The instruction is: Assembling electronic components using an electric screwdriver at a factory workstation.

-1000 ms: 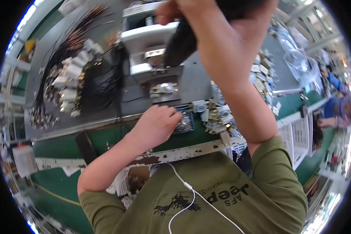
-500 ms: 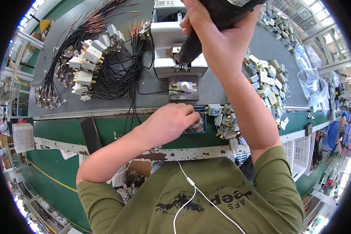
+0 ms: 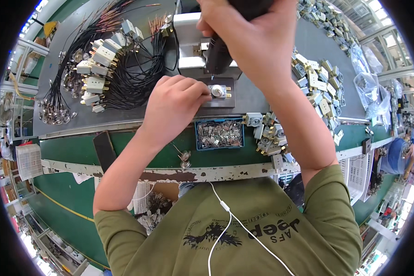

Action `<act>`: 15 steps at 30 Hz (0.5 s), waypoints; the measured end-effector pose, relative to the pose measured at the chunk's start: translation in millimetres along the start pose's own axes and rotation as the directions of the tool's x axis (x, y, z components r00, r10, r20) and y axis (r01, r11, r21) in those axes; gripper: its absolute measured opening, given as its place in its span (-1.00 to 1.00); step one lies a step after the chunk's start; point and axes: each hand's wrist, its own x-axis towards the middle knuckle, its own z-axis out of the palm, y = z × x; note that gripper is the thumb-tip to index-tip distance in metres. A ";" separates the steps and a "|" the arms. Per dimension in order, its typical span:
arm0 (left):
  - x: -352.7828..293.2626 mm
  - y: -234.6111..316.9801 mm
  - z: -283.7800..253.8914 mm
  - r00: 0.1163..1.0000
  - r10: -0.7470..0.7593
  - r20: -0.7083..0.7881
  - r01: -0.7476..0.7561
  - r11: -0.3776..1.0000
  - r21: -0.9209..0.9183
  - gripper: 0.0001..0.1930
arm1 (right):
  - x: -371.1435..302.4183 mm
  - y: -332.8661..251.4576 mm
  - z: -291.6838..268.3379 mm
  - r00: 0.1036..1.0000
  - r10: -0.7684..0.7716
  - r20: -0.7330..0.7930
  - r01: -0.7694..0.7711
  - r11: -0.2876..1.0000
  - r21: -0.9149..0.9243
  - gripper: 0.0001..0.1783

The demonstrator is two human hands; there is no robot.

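My right hand (image 3: pixel 257 43) is wrapped round a black electric screwdriver (image 3: pixel 219 59), whose tip points down just beyond a small grey part with gold pins and a round knob (image 3: pixel 217 91). That part lies on a flat metal block (image 3: pixel 225 104). My left hand (image 3: pixel 174 103) has its thumb and fingertips pinched together at the part's left side. Whatever is between those fingertips is hidden. Below it, a blue tray (image 3: pixel 220 148) holds many small metal pieces.
A white machine (image 3: pixel 189 39) stands behind the block. Bundled black wires (image 3: pixel 140 87) and white plug parts (image 3: pixel 103 55) lie on the left. Loose plug parts (image 3: pixel 324 83) are heaped on the right, some at the table's front edge. Plastic bags (image 3: pixel 370 87) lie farther right.
My left hand has moved up from the blue tray to the part on the block, uncovering the tray. The screwdriver has come away from the machine, toward the block.
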 end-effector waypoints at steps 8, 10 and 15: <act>-3.0 -12.9 22.8 0.999 0.038 0.007 -0.038 0.998 -0.043 -0.85 | -23.4 -10.8 1.1 0.995 0.016 -0.103 -0.002 0.991 0.135 -0.31; -3.7 -14.3 21.7 0.999 0.039 -0.009 -0.040 0.997 -0.073 -0.86 | -25.3 -3.0 4.3 0.988 -0.010 -0.152 0.027 0.993 0.114 -0.27; -5.2 -15.5 22.8 0.999 -0.017 0.043 0.025 0.981 -0.190 -0.86 | -24.6 4.5 -0.3 0.999 0.010 -0.041 -0.006 0.996 0.089 -0.25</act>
